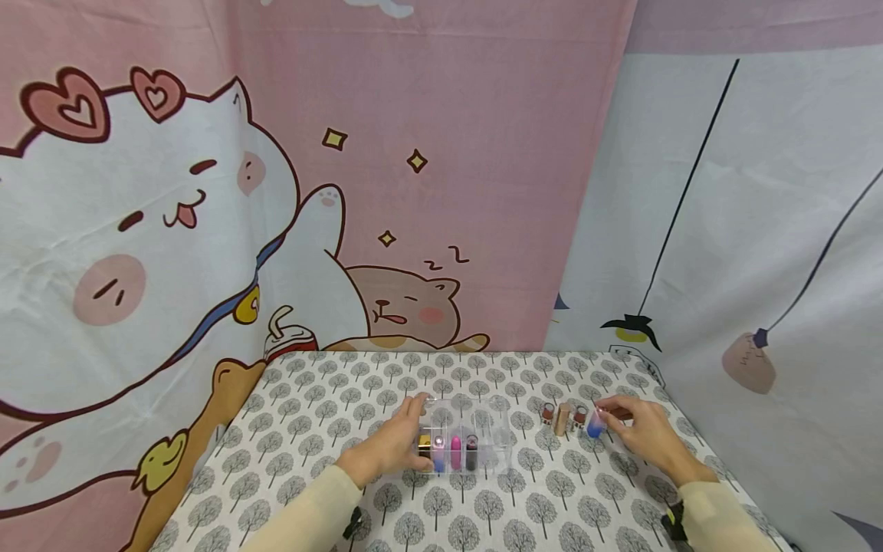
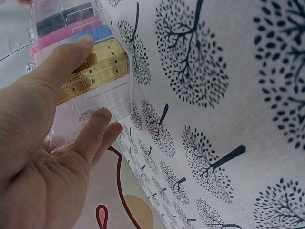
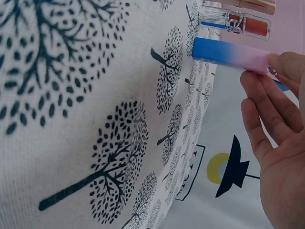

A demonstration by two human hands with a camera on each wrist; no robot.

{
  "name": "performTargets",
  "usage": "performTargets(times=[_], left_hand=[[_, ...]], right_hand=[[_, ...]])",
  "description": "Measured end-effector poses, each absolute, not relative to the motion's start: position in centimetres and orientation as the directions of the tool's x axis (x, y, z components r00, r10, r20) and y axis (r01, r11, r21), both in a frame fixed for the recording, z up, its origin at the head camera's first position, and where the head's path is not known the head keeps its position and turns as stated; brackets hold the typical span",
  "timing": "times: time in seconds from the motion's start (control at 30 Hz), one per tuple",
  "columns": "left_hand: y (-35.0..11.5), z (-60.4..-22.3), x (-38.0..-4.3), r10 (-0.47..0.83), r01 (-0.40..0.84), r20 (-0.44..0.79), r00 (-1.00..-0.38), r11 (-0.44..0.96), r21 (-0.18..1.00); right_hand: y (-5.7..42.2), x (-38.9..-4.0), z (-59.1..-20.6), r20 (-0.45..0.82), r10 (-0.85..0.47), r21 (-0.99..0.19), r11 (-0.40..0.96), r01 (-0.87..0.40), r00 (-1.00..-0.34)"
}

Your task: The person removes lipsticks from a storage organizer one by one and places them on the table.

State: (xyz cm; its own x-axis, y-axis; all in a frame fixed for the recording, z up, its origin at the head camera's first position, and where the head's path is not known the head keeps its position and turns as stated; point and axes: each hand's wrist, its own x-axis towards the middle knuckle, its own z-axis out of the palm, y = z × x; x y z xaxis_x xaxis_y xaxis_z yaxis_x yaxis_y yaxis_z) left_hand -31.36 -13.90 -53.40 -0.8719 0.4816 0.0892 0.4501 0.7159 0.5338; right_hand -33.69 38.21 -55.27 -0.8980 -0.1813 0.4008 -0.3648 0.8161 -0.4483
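Observation:
My left hand (image 1: 386, 446) grips the left end of a clear plastic organizer box (image 1: 502, 437), thumb at the near side and fingers at the far side. Inside stand a gold lipstick (image 2: 106, 62), a pink-and-blue tube (image 1: 438, 454), a magenta tube (image 1: 455, 454) and a dark tube (image 1: 472, 455). To the right, my right hand (image 1: 647, 434) pinches the pink top of a blue-to-pink lipstick tube (image 3: 231, 55) between thumb and fingertips. That tube is upright, its blue end at the tablecloth; whether it touches the cloth I cannot tell.
Left of the pinched tube stand a clear lip gloss tube with a red-brown top (image 1: 579, 418), a rose-gold tube (image 1: 562, 419) and another red-brown-topped tube (image 1: 547, 415). A tree-print cloth (image 1: 386, 498) covers the table. Cartoon-print curtains (image 1: 483, 192) hang behind it.

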Motion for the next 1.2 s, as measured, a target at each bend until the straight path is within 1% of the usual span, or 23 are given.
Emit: performTargets(times=[0.6,0.73,0.97,1.2], left_hand=[[-13.75,-53.71,-31.54,0.466,0.433,0.081,-0.881,0.725,0.535],[-13.7,-53.6,-31.5,0.468,0.441,0.091,-0.879,0.725,0.529],[-13.72,-53.37,-31.39,0.467,0.436,0.086,-0.88,0.722,0.538],[-13.78,-53.36,-31.3,0.466,0.436,0.083,-0.881,0.73,0.527]], right_hand=[[38.35,-33.55,-55.29,0.391,-0.185,-0.466,0.804,-0.368,-0.901],[38.3,-33.54,-55.31,0.426,-0.193,-0.455,0.799,-0.394,-0.884],[38.14,-33.65,-55.21,0.494,-0.215,-0.385,0.815,-0.433,-0.843],[37.99,-33.58,-55.04,0.544,-0.239,-0.365,0.796,-0.483,-0.805]])
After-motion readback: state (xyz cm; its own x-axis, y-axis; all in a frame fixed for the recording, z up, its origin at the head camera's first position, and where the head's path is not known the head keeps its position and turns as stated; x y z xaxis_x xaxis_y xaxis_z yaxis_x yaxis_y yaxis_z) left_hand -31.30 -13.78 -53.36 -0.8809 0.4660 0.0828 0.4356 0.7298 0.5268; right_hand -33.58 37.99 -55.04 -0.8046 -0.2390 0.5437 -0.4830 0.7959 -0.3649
